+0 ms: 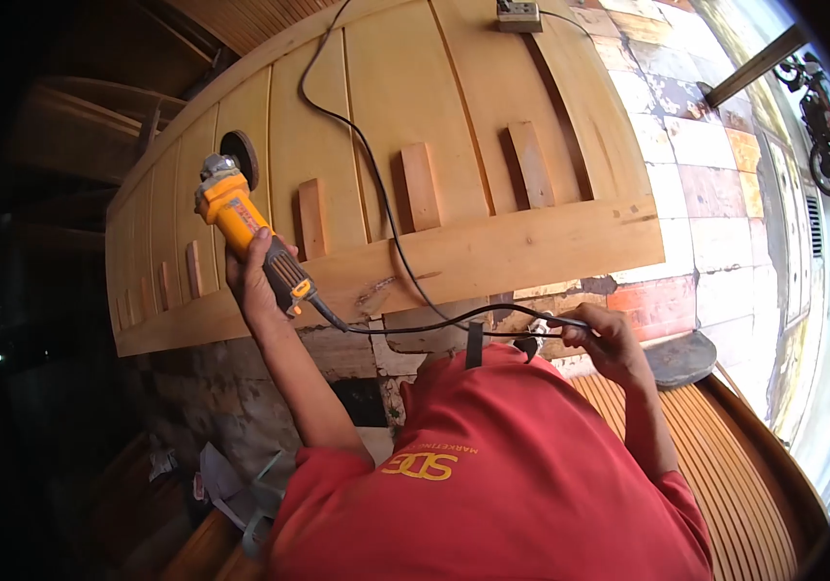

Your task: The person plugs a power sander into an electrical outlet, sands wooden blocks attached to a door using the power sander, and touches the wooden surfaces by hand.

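My left hand (260, 281) is wrapped around the rear body of a yellow and black angle grinder (239, 215). The tool's round dark disc (240, 158) points away from me, over a wooden panelled door (318, 97). From its back end a black power cord (405, 330) runs across to my right hand (607, 344). There my fingers are closed on the cord, in front of my red shirt. Another stretch of cord goes from near that hand up over the door and out at the top. I cannot tell whether the disc is turning.
Several small wooden blocks (421, 186) sit in a row along the door's near side. An electrical socket box (519, 15) rests at its far edge. Patchwork tiles (710, 194) lie right, with a post (756, 66) and motorcycle (825, 136) beyond. Slatted wood (701, 465) is beside me.
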`<state>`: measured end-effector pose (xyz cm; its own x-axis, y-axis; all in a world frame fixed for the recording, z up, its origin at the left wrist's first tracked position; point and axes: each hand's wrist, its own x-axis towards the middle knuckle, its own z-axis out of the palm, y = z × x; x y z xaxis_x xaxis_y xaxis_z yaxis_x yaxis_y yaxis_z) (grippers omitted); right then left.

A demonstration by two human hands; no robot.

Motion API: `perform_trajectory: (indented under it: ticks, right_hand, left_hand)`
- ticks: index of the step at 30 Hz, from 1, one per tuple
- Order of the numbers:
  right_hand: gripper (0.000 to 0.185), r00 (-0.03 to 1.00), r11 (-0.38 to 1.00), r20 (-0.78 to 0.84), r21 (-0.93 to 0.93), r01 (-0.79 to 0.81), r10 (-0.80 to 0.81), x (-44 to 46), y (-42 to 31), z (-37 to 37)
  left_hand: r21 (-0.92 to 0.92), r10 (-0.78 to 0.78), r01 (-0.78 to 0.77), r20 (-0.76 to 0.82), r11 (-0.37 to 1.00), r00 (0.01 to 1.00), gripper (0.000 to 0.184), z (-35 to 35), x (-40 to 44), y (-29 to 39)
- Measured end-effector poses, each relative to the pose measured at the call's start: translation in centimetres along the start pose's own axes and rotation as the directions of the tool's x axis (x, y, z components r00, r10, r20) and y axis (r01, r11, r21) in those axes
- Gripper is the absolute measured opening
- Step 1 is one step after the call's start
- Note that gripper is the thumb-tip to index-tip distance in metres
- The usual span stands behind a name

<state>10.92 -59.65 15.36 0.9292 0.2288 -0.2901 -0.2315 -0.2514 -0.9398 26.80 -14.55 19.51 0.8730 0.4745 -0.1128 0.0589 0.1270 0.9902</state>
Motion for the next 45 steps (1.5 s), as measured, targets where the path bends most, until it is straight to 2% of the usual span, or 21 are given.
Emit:
perform_trajectory:
  ticks: [2,3,5,6,8,10,11,12,14,16,17,18,20,22,24,26,28,31,34,38,45]
  right_hand:
    - [0.021,0.975,0.973,-0.071,-0.105,0.203,-0.211,2.1,-6.2,-0.8]
    - [0.019,0.939,0.913,-0.079,-0.275,0.302,-0.334,4.1,-7.8,-1.2]
    - [0.017,0.914,0.903,-0.104,-0.231,0.361,-0.392,8.5,-11.9,-0.9]
    - [0.018,0.865,0.866,-0.128,-0.200,0.458,-0.486,10.9,-14.1,-0.2]
    - [0.017,0.687,0.715,-0.200,-0.175,0.677,-0.699,16.4,-16.9,1.8]
    - [0.023,0.429,0.490,-0.237,-0.452,0.745,-0.872,21.1,-19.2,3.8]
    - [0.030,0.371,0.381,-0.148,-0.599,0.704,-0.917,23.5,-19.4,4.6]
    - [0.039,0.419,0.364,-0.080,-0.657,0.661,-0.905,25.2,-19.3,5.7]
    - [0.044,0.430,0.398,-0.114,-0.636,0.661,-0.896,27.8,-16.4,8.0]
    - [0.045,0.577,0.537,-0.122,-0.556,0.634,-0.808,27.9,-13.1,7.7]
    - [0.036,0.634,0.626,-0.205,-0.538,0.564,-0.746,27.6,-11.9,7.1]
    - [0.026,0.726,0.772,-0.287,-0.370,0.517,-0.625,27.3,-10.9,5.9]
    - [0.020,0.764,0.893,-0.477,-0.336,0.300,-0.436,28.5,-8.9,2.4]
    - [0.020,0.584,0.710,-0.449,-0.611,0.350,-0.676,32.7,-5.4,-3.7]
    - [0.020,0.617,0.876,-0.624,-0.392,0.283,-0.479,35.3,-8.0,-7.9]
    - [0.022,0.658,0.819,-0.540,-0.532,0.216,-0.525,38.1,-11.4,-12.0]
    - [0.028,0.611,0.723,-0.509,-0.672,0.159,-0.607,42.4,-12.7,-14.9]
    - [0.034,0.676,0.567,-0.315,-0.803,0.185,-0.667,46.7,-14.5,-16.7]
    - [0.037,0.852,0.447,-0.113,-0.882,0.151,-0.510,48.5,-16.4,-17.0]
    - [0.033,0.842,0.374,-0.002,-0.897,0.237,-0.539,52.7,-14.0,-18.4]
    - [0.027,0.777,0.372,-0.025,-0.887,0.272,-0.629,51.7,-12.7,-18.6]
  left_hand:
    - [-0.001,0.013,-0.012,0.024,1.000,1.000,0.037,-0.9,1.4,-1.0]
    - [0.032,0.029,-0.030,0.020,0.999,0.999,0.036,-1.0,1.9,-1.1]
    - [0.056,0.021,-0.020,-0.020,0.998,1.000,0.037,-1.6,2.9,-2.1]
    - [0.065,0.013,-0.011,-0.030,0.998,0.999,0.037,-1.6,3.0,-2.3]
    - [0.077,-0.004,0.009,-0.063,0.997,0.998,0.039,-2.0,3.8,-3.5]
    - [0.089,-0.022,0.028,-0.075,0.996,0.997,0.040,-2.1,4.3,-3.8]
    - [0.096,-0.031,0.038,-0.074,0.995,0.997,0.041,-2.3,4.3,-3.8]
    - [0.101,-0.041,0.048,-0.075,0.994,0.996,0.041,-2.5,4.3,-3.9]
    - [0.157,0.078,-0.066,-0.068,0.985,0.995,0.043,-3.6,5.3,-5.5]
    - [0.188,0.126,-0.116,-0.046,0.975,0.991,0.046,-4.2,6.2,-6.5]
    - [0.189,0.116,-0.107,-0.035,0.976,0.993,0.048,-4.4,6.1,-6.1]
    - [0.193,0.102,-0.095,-0.026,0.977,0.994,0.049,-4.5,5.8,-6.0]
    - [0.205,0.074,-0.063,-0.045,0.977,0.996,0.052,-4.1,5.1,-5.4]
    - [0.238,0.056,-0.039,-0.063,0.970,0.996,0.053,-3.8,5.1,-5.3]
    - [0.288,0.038,-0.010,-0.091,0.958,0.995,0.055,-3.8,5.1,-5.4]
    - [0.378,0.069,-0.016,-0.126,0.926,0.990,0.058,-2.9,4.4,-4.7]
    - [0.437,0.085,-0.019,-0.132,0.899,0.988,0.061,-2.7,4.3,-4.4]
    - [0.359,0.014,0.042,-0.151,0.933,0.988,0.065,-3.3,4.8,-5.5]
    - [0.441,0.084,0.007,-0.185,0.897,0.979,0.068,-2.8,4.5,-5.8]
    - [0.443,0.083,0.016,-0.205,0.897,0.975,0.067,-2.0,3.9,-4.7]
    - [0.363,0.071,0.021,-0.238,0.932,0.969,0.066,-2.1,4.3,-5.5]
